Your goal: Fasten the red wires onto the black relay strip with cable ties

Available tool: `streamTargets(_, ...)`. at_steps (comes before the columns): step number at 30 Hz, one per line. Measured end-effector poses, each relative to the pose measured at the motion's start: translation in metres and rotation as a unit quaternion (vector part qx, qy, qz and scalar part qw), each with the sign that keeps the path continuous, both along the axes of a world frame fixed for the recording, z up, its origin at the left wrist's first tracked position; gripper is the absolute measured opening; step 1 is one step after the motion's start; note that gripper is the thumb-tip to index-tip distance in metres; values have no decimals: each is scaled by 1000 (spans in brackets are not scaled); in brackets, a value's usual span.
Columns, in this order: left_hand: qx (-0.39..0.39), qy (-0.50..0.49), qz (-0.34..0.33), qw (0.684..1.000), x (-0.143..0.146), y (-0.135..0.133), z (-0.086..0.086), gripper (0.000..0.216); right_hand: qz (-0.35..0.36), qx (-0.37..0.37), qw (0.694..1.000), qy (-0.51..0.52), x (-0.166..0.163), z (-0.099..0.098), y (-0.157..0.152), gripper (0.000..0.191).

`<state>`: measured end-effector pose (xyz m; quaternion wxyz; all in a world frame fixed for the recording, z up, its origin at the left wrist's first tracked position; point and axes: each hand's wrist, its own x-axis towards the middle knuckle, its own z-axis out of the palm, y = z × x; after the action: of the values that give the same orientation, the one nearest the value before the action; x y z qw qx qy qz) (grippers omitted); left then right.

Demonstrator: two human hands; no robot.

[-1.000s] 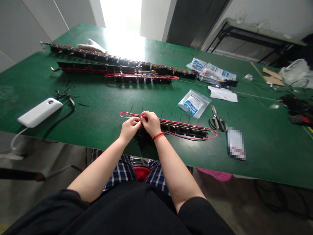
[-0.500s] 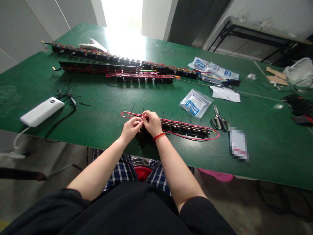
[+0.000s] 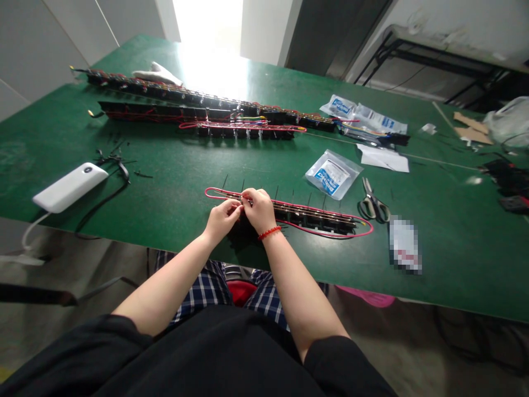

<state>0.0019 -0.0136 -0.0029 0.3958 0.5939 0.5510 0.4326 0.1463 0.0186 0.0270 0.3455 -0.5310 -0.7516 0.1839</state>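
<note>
Pinching thin red wire [image 3: 219, 193], already looped along a black connector strip [image 3: 314, 219], between left hand [image 3: 223, 218] and right hand [image 3: 259, 209], three wired strips [image 3: 248, 133] lying beyond.

Got my left hand [image 3: 222, 218] and right hand [image 3: 260, 209] pinched together on a red wire loop [image 3: 215, 193], right by a row of black connectors [image 3: 314, 219] on a green workbench [image 3: 173, 187]. Scissors [image 3: 373, 205] and a clear zip bag [image 3: 333, 175] sit to the right, a white power bank [image 3: 70, 187] sits left, and more wired connector strips [image 3: 198, 113] run across the top.
</note>
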Motion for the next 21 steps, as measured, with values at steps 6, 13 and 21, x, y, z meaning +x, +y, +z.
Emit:
streamTargets(6,10,9,16,1000,0,0,2,18,-42,-60,995,71,-6,0,-8,11)
streamTargets(13,16,7,17,1000,1,-2,6,21,-99,-124,959,235,-14,-10,-13,6)
streamTargets(21,11,0,19,1000,1,1,-1,25,-75,-196,902,378,-11,-18,-11,15)
